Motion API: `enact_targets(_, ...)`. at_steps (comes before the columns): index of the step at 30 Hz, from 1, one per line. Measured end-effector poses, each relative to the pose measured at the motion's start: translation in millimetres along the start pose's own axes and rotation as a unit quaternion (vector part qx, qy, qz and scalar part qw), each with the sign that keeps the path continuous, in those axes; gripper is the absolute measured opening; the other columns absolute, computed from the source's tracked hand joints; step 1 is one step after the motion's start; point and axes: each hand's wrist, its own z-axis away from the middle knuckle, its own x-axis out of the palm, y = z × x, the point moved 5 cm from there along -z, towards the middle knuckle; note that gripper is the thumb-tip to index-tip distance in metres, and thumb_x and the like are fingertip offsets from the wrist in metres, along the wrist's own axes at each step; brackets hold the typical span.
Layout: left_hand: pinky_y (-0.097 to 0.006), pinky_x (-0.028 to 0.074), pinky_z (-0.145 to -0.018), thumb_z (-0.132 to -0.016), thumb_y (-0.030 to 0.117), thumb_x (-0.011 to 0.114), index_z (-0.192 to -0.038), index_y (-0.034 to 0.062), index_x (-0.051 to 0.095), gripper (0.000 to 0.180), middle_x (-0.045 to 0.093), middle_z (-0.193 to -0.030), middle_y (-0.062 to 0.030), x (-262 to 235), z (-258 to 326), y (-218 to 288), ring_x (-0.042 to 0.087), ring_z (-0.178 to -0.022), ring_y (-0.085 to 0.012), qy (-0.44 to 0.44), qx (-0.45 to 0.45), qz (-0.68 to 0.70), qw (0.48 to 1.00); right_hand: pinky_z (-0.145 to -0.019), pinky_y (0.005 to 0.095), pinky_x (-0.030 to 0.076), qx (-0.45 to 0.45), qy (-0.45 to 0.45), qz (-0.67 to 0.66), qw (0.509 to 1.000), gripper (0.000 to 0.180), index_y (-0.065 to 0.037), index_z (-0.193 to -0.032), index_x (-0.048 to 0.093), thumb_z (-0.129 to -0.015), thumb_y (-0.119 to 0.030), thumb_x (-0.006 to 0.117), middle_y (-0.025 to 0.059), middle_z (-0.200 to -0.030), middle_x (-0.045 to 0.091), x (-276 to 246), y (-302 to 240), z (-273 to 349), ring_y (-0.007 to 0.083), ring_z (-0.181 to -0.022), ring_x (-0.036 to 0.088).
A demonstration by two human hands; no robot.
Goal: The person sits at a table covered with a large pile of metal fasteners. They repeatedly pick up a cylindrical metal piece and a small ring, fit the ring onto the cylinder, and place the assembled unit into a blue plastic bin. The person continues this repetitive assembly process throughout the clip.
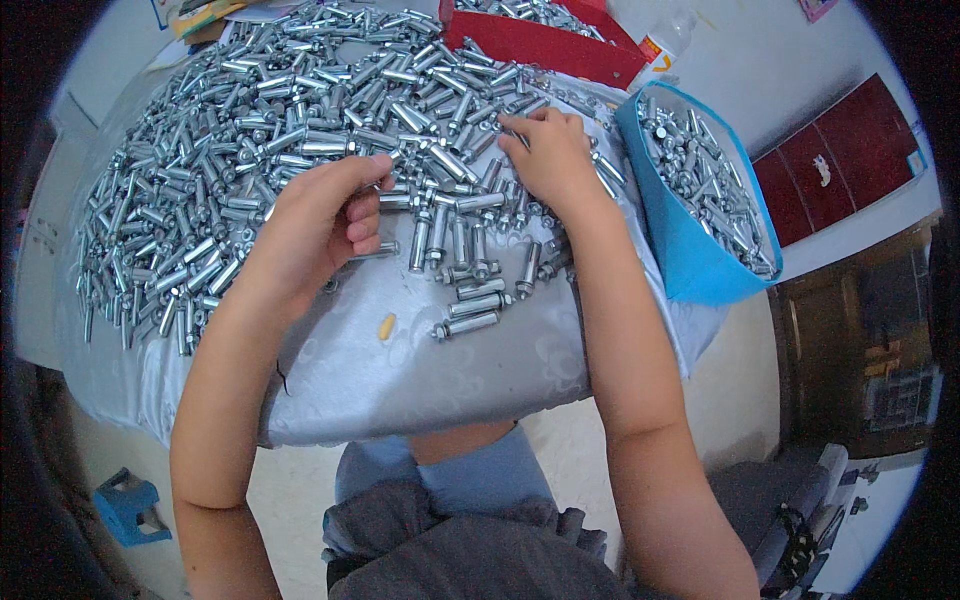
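Observation:
A big heap of silver expansion bolts (330, 110), with sleeves and nuts, covers the far and left parts of the table. My left hand (325, 215) is closed over the heap's near edge, fingers curled and thumb pressed on the forefinger. Whatever it may grip is hidden or blends with the metal behind. To the right, my right hand (552, 155) reaches into the heap, thumb and forefinger bent around a small spot among loose metal parts. What lies between those fingertips is too small to name. Several separate bolts (470, 310) lie between my forearms, nearer me.
A blue fabric bin (690, 260) full of bolts stands by my right forearm. Behind the heap sits a red box (545, 45) with more bolts, beside a clear bottle (665, 45). A silvery cloth (440, 385) covers the table; a small yellowish piece (386, 327) lies on it.

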Motion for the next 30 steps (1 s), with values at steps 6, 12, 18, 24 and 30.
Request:
enact_targets(6, -0.021, 0.025, -0.043, -0.08, 0.024, 0.054, -0.074, 0.0055, 0.049, 0.02, 0.03, -0.054, 0.0057, 2, -1, -5, 0.029, -0.047, -0.0053, -0.02, -0.025, -0.018, 0.999, -0.083, 0.0388, 0.035, 0.006, 0.018, -0.027, 0.999, 0.02, -0.015, -0.088, 0.066, -0.07, -0.023, 0.063, 0.011, -0.097, 0.054, -10, -8, 3, 0.0291, -0.096, 0.044)
enact_targets(12, -0.021, 0.026, -0.043, -0.08, 0.024, 0.055, -0.074, 0.0052, 0.049, 0.02, 0.031, -0.054, 0.0055, 3, 1, -3, 0.03, -0.047, -0.0056, -0.002, -0.013, -0.017, 1.0, -0.08, 0.0383, 0.037, -0.014, 0.062, 0.002, 0.998, 0.018, -0.006, -0.077, 0.063, -0.065, -0.019, 0.066, 0.0108, -0.091, 0.056, -18, -12, 4, 0.0285, -0.093, 0.048)
enact_targets(18, -0.021, 0.03, -0.044, -0.079, 0.022, 0.055, -0.071, 0.0033, 0.053, 0.02, 0.037, -0.052, 0.0034, -4, -2, -1, 0.036, -0.046, -0.0058, 0.007, 0.021, -0.051, 0.998, -0.065, 0.0206, 0.042, -0.065, -0.096, -0.489, 0.864, 0.018, -0.002, -0.083, 0.057, -0.071, -0.013, 0.066, 0.0016, -0.077, 0.057, -34, -61, 11, 0.0081, -0.07, 0.052)
enact_targets(24, -0.02, 0.033, -0.044, -0.078, 0.021, 0.054, -0.071, 0.0035, 0.055, 0.019, 0.042, -0.051, 0.002, 1, 0, 1, 0.04, -0.045, -0.0068, -0.012, 0.063, -0.086, 0.994, -0.064, 0.0177, 0.042, -0.026, -0.215, -0.637, 0.74, 0.016, -0.001, -0.085, 0.056, -0.076, -0.012, 0.062, -0.0011, -0.077, 0.055, -29, -85, 26, 0.0044, -0.072, 0.051)
enact_targets(30, -0.02, 0.033, -0.044, -0.078, 0.023, 0.054, -0.071, 0.0037, 0.055, 0.02, 0.042, -0.051, 0.0019, 2, 3, 6, 0.04, -0.045, -0.0068, -0.003, 0.081, -0.088, 0.993, -0.065, 0.0178, 0.042, -0.015, -0.253, -0.657, 0.71, 0.017, -0.001, -0.086, 0.057, -0.076, -0.013, 0.062, -0.0003, -0.078, 0.056, -32, -87, 26, 0.005, -0.072, 0.052)
